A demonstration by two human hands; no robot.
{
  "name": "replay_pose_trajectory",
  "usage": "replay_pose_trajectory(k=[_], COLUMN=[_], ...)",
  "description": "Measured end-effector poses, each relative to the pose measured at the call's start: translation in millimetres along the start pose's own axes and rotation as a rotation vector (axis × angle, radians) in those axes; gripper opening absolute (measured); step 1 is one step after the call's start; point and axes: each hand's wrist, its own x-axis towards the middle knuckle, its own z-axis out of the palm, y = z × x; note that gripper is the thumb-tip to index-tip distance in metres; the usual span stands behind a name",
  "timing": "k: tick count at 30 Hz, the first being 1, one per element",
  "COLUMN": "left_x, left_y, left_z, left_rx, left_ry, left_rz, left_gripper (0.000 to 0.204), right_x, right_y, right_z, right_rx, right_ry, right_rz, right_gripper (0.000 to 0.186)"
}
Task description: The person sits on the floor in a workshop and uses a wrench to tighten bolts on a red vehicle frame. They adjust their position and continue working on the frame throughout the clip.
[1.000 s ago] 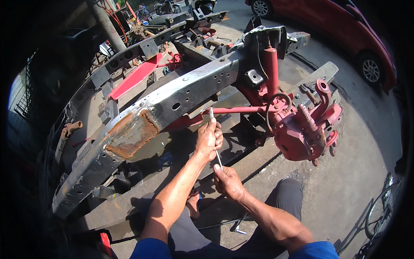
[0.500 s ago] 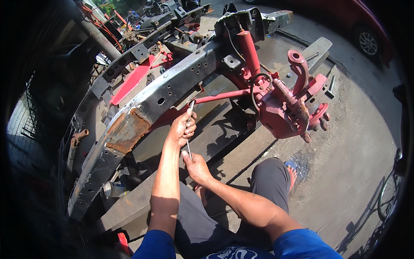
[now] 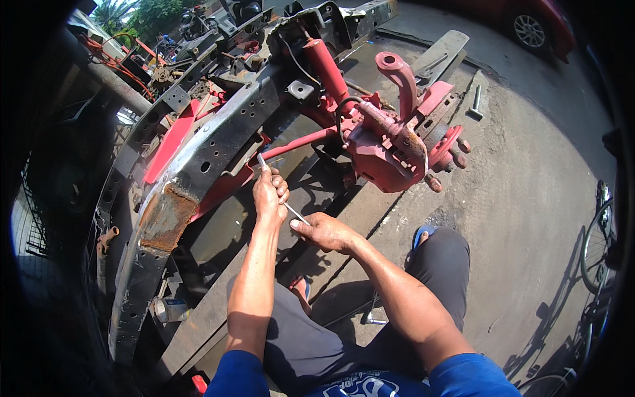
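Left hand (image 3: pixel 270 197) closed round thin metal rod (image 3: pixel 296 212), near its 11 o'clock end; tip by red bar (image 3: pixel 301 142), contact unclear. Right hand (image 3: pixel 324 233) gripping rod's 5 o'clock end. Red axle (image 3: pixel 372 161) at 2 o'clock from hands; metal tool (image 3: pixel 475 111) on ground beyond it.

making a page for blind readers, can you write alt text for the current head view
A person's left hand and right hand hold a thin metal tool, its upper end close to a red bar beside a black vehicle frame rail. Farther right is a red axle assembly, with concrete ground beyond.
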Motion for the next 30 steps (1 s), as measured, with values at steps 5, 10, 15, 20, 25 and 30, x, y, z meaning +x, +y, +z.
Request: replay_pose_trajectory(k=[5, 10, 15, 20, 25, 30], left_x=[1, 11, 21, 24, 20, 15], left_y=[-17, -20, -16, -21, -28, -26], left_z=[19, 23, 15, 13, 17, 23], left_rx=[-0.017, -0.034, -0.054, -0.031, 0.009, -0.063], left_ry=[0.056, 0.048, -0.015, -0.005, -0.02, -0.028], left_rz=[0.046, 0.083, 0.091, 0.122, 0.137, 0.125], left_gripper=[0.03, 0.029, 0.028, 0.027, 0.029, 0.028], right_x=[-3, 1, 11, 14, 6, 3], right_y=[12, 19, 20, 25, 24, 20], right_z=[-34, -50, -46, -55, -64, -70], right_rx=[-0.058, -0.168, -0.205, -0.319, -0.338, -0.396], right_ry=[-0.097, -0.07, -0.058, -0.014, -0.023, -0.037], right_rz=[0.007, -0.101, -0.02, -0.072, -0.084, -0.08], right_gripper=[0.056, 0.055, 0.063, 0.066, 0.058, 0.065])
